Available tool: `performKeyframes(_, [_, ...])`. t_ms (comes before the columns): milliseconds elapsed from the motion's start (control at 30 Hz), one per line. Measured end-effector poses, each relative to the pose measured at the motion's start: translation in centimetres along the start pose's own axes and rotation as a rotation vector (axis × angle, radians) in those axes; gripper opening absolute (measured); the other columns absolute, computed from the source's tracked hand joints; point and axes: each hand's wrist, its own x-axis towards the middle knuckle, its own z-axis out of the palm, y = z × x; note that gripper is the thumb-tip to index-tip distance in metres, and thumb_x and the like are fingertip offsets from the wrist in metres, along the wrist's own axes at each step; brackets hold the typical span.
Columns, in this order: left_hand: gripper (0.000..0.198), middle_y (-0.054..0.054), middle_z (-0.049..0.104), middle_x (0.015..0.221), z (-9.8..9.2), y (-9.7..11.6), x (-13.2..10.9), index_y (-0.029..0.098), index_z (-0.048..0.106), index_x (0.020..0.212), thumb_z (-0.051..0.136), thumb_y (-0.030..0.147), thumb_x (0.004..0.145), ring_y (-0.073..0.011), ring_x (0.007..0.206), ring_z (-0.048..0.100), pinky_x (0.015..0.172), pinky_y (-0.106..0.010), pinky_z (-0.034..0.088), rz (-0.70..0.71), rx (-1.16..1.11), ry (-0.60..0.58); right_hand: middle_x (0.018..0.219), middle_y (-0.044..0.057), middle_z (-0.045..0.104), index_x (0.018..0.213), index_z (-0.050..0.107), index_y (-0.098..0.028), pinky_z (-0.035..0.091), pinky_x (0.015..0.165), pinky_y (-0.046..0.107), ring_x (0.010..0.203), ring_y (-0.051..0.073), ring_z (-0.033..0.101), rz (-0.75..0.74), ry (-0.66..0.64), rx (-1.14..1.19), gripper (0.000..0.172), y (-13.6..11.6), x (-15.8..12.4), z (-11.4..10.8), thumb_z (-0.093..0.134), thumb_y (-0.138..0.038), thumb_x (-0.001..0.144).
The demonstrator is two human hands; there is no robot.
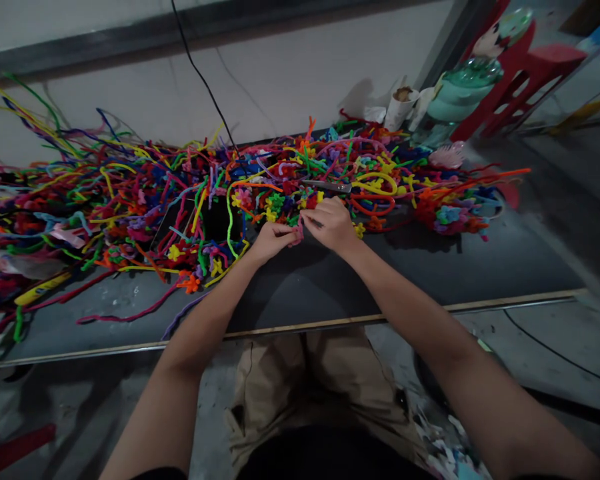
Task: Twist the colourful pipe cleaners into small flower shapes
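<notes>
Between my hands is a small pink pipe cleaner (300,230), bent into a short shape whose details are too small to make out. My left hand (273,241) pinches it from the left with thumb and forefinger. From the right, the fingertips of my right hand (331,225) close on its upper end. Just beyond my right hand lie scissors with yellow and orange handles (377,185), their blades pointing left. Behind both hands spreads a deep heap of coloured pipe cleaners (145,193), some twisted into small flowers.
A black table (430,267) runs along a pale wall, its front edge near my legs. At the back right stand a teal translucent figure (460,97), a paper cup (400,107) and a red stool (540,80). A black cable (200,77) hangs into the heap. A yellow marker-like tool (43,289) lies left.
</notes>
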Motion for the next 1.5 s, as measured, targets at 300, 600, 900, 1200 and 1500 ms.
performKeyframes(300, [0.027, -0.001, 0.057, 0.055, -0.4, 0.4, 0.1, 0.012, 0.070, 0.057, 0.084, 0.034, 0.062, -0.0065, 0.053, 0.049, 0.054, -0.023, 0.040, -0.165, -0.331, -0.104, 0.064, 0.004, 0.062, 0.083, 0.074, -0.021, 0.040, 0.073, 0.037, 0.070, 0.020, 0.057, 0.079, 0.114, -0.068, 0.025, 0.2, 0.0, -0.7, 0.054, -0.031, 0.096])
performKeyframes(600, [0.037, 0.000, 0.055, 0.059, -1.1, -0.7, 0.5, 0.014, 0.065, 0.051, 0.088, 0.041, 0.061, -0.0083, 0.062, 0.053, 0.063, -0.024, 0.049, 0.011, -0.462, 0.006, 0.062, 0.002, 0.066, 0.071, 0.072, -0.019, 0.039, 0.060, 0.028, 0.057, 0.013, 0.054, 0.202, -0.292, 0.264, 0.023, 0.1, 0.2, -0.3, 0.061, -0.031, 0.087])
performKeyframes(900, [0.035, -0.002, 0.065, 0.070, -0.5, -0.5, 0.4, 0.017, 0.070, 0.062, 0.080, 0.050, 0.072, -0.0146, 0.080, 0.064, 0.085, -0.031, 0.051, 0.234, -0.177, -0.033, 0.075, 0.005, 0.068, 0.078, 0.068, -0.018, 0.043, 0.067, 0.029, 0.069, 0.017, 0.059, 0.236, -0.181, 0.351, 0.023, -0.9, -0.1, 0.0, 0.051, -0.027, 0.092])
performKeyframes(1200, [0.041, 0.000, 0.068, 0.065, -0.5, -0.9, 0.9, 0.017, 0.069, 0.096, 0.082, 0.046, 0.069, -0.0114, 0.058, 0.063, 0.059, -0.023, 0.053, 0.213, -0.086, 0.120, 0.087, 0.007, 0.071, 0.089, 0.069, -0.019, 0.048, 0.067, 0.031, 0.072, 0.018, 0.061, 0.336, -0.004, 0.372, 0.035, -0.5, -0.1, 0.8, 0.044, -0.043, 0.098])
performKeyframes(1500, [0.040, 0.000, 0.064, 0.060, 0.0, -0.3, 0.7, 0.017, 0.066, 0.068, 0.080, 0.054, 0.069, -0.0090, 0.053, 0.056, 0.050, -0.020, 0.045, 0.183, -0.109, 0.203, 0.088, 0.004, 0.074, 0.087, 0.072, -0.022, 0.054, 0.083, 0.032, 0.085, 0.018, 0.069, 0.372, 0.104, 0.510, 0.039, -0.7, 0.2, 1.0, 0.047, -0.052, 0.097])
